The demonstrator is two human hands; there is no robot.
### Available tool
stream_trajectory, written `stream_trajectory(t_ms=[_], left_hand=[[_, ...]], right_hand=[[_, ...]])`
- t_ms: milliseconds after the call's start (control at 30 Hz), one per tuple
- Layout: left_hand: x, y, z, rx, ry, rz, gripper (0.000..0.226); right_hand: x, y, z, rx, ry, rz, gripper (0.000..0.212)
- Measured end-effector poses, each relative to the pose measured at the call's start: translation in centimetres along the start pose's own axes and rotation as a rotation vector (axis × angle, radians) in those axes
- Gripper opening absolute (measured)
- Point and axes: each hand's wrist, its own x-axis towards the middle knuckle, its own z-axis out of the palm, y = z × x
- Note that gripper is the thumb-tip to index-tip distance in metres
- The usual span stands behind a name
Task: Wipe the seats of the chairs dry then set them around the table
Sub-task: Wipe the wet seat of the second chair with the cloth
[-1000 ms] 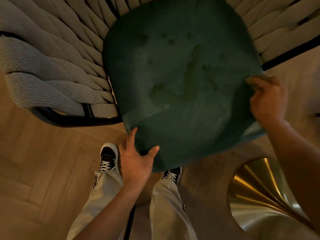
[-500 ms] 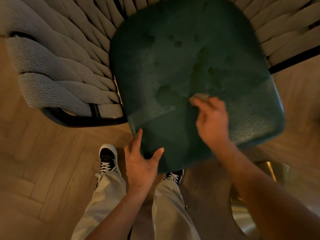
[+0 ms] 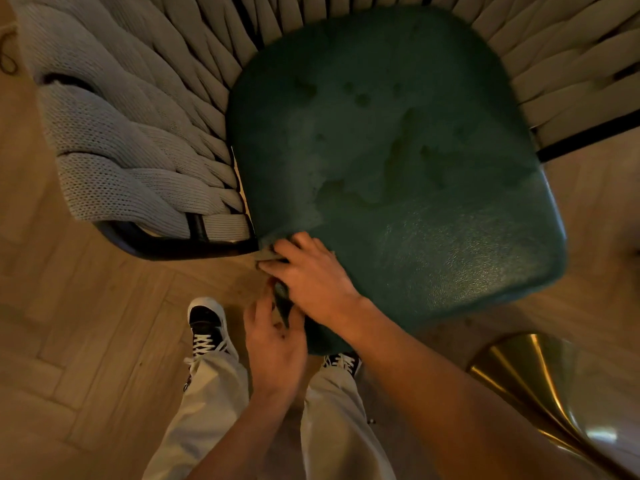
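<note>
Seat (image 3: 398, 174) fills frame centre, dark wet patches across middle. Right hand (image 3: 311, 275) presses cloth (image 3: 268, 252) at lower-left seat edge. Left hand (image 3: 273, 344) loosely grips front rim. Risk: cloth slides off edge, middle patches stay wet.

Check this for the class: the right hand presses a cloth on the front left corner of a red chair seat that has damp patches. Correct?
Not quite. The head view shows the seat is dark green, not red. The right hand does press a cloth on its front left corner, and damp patches show.
</note>
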Motion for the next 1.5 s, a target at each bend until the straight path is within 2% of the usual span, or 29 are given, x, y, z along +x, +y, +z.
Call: stream_trajectory(t_ms=[100, 300, 533, 600, 667, 800, 933, 1033, 1133, 1200, 1367, 1500], left_hand=[[0.2, 1.3, 0.3, 0.036, -0.007, 0.098, 0.063], [0.4, 2.0, 1.6, 0.294, -0.055, 0.107, 0.092], [0.6, 1.8, 1.9, 0.336, -0.027, 0.080, 0.095], [0.7, 1.9, 1.8, 0.343, -0.025, 0.076, 0.095], [0.7, 1.8, 1.8, 0.353, -0.026, 0.078, 0.095], [0.7, 1.7, 1.6, 0.393, -0.033, 0.085, 0.093], [0.6, 2.2, 1.1, 0.394, -0.060, 0.095, 0.091], [0.4, 2.2, 1.2, 0.393, -0.048, 0.128, 0.092], [0.2, 1.5, 1.4, 0.375, -0.101, 0.130, 0.093], [0.2, 0.7, 1.5, 0.367, -0.145, 0.122, 0.082], [0.3, 0.2, 1.1, 0.378, -0.179, 0.151, 0.079], [0.1, 2.0, 1.4, 0.381, -0.153, 0.124, 0.097]], right_hand=[[-2.0, 3.8, -1.1, -0.001, 0.148, 0.120, 0.042], [-7.9, 15.3, -6.7, -0.046, 0.297, 0.424, 0.051], [-11.3, 25.3, -11.3, 0.005, 0.418, 0.870, 0.050], [-10.8, 26.7, -11.1, 0.074, 0.473, 0.990, 0.055], [-10.3, 26.3, -10.3, 0.065, 0.496, 1.033, 0.054], [-8.9, 21.5, -8.2, 0.024, 0.539, 0.887, 0.045], [-5.8, 14.0, -5.2, 0.071, 0.510, 0.593, 0.048], [-3.5, 8.9, -2.8, 0.170, 0.373, 0.444, 0.049], [-0.9, 3.5, -0.6, 0.179, 0.123, 0.284, 0.048], [1.0, 0.5, 0.1, 0.193, -0.017, 0.173, 0.044], [3.6, -1.0, -1.0, 0.093, -0.144, 0.034, 0.041], [2.7, 1.0, -2.1, 0.025, -0.146, -0.016, 0.040]])
